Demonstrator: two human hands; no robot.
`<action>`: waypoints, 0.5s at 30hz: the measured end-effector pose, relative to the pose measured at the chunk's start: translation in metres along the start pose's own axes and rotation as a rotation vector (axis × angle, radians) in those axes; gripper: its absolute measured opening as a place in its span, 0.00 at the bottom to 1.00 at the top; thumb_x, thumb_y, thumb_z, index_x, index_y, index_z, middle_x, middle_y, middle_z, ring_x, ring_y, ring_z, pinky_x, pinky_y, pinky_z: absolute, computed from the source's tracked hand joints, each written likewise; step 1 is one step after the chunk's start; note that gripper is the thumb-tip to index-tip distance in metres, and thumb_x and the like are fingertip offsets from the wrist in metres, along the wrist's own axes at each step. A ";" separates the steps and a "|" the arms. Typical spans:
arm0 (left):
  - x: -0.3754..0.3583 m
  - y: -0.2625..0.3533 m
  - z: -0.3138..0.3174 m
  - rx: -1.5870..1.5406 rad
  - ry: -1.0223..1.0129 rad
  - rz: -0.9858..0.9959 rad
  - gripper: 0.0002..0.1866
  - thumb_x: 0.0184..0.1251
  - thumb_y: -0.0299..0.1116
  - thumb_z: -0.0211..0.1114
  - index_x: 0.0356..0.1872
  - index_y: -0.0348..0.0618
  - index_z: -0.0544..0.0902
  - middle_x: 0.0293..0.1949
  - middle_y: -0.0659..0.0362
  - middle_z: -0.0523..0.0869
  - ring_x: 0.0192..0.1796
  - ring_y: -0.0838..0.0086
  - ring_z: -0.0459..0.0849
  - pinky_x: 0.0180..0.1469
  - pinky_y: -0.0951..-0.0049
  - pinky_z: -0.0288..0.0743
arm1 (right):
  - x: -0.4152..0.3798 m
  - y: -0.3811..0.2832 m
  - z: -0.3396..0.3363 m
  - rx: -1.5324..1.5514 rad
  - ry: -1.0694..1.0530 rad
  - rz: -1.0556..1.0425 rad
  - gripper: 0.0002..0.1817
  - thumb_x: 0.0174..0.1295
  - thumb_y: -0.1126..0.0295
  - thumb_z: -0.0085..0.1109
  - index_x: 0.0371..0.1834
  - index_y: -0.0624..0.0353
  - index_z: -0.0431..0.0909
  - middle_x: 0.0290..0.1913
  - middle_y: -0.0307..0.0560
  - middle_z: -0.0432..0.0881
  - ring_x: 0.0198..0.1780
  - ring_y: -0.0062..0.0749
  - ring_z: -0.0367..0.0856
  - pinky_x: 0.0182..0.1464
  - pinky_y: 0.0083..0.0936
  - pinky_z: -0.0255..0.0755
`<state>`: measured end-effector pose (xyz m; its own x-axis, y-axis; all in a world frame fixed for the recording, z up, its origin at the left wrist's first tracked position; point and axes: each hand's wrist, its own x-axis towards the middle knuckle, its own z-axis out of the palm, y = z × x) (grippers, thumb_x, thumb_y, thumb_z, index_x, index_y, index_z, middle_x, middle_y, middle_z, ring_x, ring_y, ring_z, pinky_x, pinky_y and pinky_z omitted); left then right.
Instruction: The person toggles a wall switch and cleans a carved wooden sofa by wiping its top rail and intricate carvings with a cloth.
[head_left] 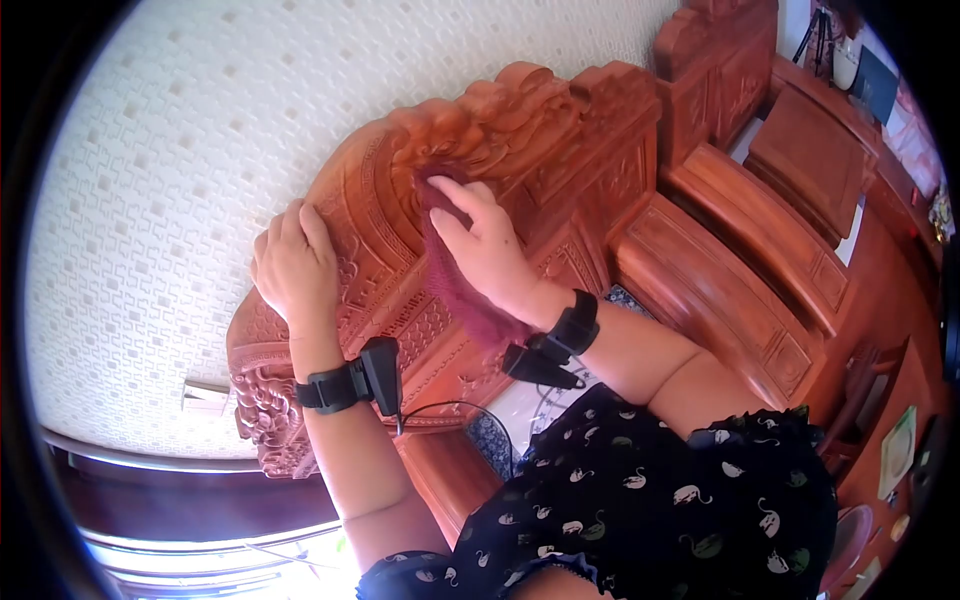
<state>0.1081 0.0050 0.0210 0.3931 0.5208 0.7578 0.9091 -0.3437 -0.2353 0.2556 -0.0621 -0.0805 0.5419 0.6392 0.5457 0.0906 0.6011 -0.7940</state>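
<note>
A carved reddish-brown wooden sofa backrest runs diagonally across the view in front of the wall. My left hand rests on its upper edge, fingers bent over the rim and closed on the wood. Against the carved panel, my right hand holds a maroon cloth, pressing part of it to the relief. The cloth's loose end hangs down below the palm toward the wrist. Both wrists wear black straps with small devices, and a thin black cable loops between them.
White patterned wallpaper covers the wall behind the backrest. A wall socket sits at lower left, near a bright window. To the right stand more wooden seats and a wooden table with small items. A tripod stands at far upper right.
</note>
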 end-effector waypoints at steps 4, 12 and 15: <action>-0.001 0.000 -0.001 0.004 0.017 0.015 0.18 0.71 0.44 0.45 0.44 0.51 0.82 0.39 0.61 0.84 0.44 0.61 0.79 0.49 0.61 0.69 | -0.002 0.006 0.011 0.200 0.086 0.110 0.18 0.62 0.75 0.53 0.55 0.63 0.73 0.42 0.49 0.73 0.45 0.34 0.73 0.49 0.23 0.66; -0.002 -0.001 0.003 -0.021 0.058 0.032 0.17 0.71 0.45 0.46 0.42 0.51 0.82 0.39 0.62 0.84 0.44 0.61 0.79 0.48 0.61 0.69 | 0.032 -0.001 -0.038 -0.878 -0.262 -0.563 0.17 0.52 0.74 0.54 0.47 0.53 0.78 0.34 0.47 0.69 0.38 0.40 0.73 0.38 0.32 0.72; -0.002 -0.002 0.001 -0.032 0.053 0.021 0.17 0.70 0.45 0.46 0.42 0.51 0.82 0.39 0.62 0.84 0.45 0.61 0.79 0.48 0.61 0.69 | 0.055 -0.010 -0.055 -0.928 -0.401 -0.906 0.15 0.53 0.72 0.53 0.44 0.52 0.80 0.35 0.46 0.69 0.38 0.38 0.72 0.39 0.31 0.71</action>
<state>0.1054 0.0056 0.0195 0.4036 0.4712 0.7843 0.8955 -0.3791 -0.2331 0.3305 -0.0598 -0.0577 -0.2723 0.3852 0.8817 0.8935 0.4414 0.0830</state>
